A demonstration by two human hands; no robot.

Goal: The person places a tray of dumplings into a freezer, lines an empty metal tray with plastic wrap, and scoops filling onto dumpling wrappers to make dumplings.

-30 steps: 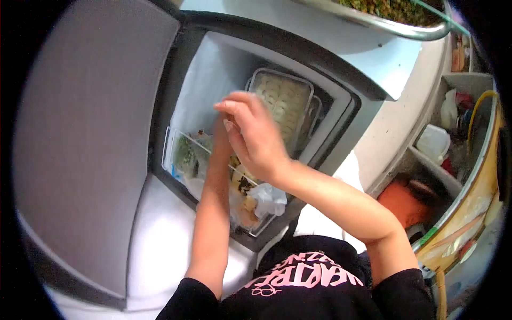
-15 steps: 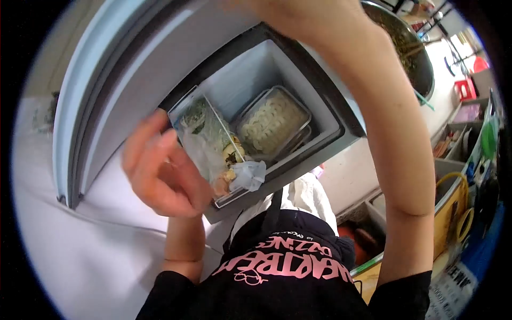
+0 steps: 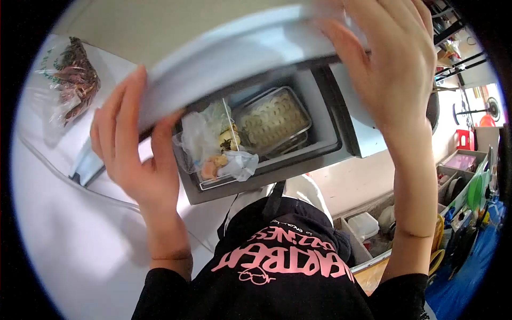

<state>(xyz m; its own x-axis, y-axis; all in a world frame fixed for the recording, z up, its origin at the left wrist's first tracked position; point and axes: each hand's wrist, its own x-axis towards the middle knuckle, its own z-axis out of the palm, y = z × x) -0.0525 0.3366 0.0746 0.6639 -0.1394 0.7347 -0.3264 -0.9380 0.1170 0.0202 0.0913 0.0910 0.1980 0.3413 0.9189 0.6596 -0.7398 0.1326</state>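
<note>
The freezer lid (image 3: 229, 48) is partly lowered over the open freezer (image 3: 349, 128). My left hand (image 3: 136, 144) grips its edge at the left, fingers on top and thumb underneath. At the right end of the lid, my right hand (image 3: 384, 58) has its fingers over the edge, slightly blurred. Below the lid, a clear container of pale crescent-shaped pieces (image 3: 274, 120) lies inside the freezer. Beside it a wire basket (image 3: 213, 184) holds plastic bags (image 3: 202, 133), some food and a whitish bag (image 3: 241, 165).
A plastic bag with dark reddish-brown stuff (image 3: 80, 80) lies on the white surface at the left. At the right stand divided bins with a white tub (image 3: 364, 226), a red stool (image 3: 465, 140) and blue plastic (image 3: 469, 288).
The lid has come down from upright to partly over the freezer. My left hand, earlier free in front of the basket, now holds its left edge, and my right hand is on its right end.
</note>
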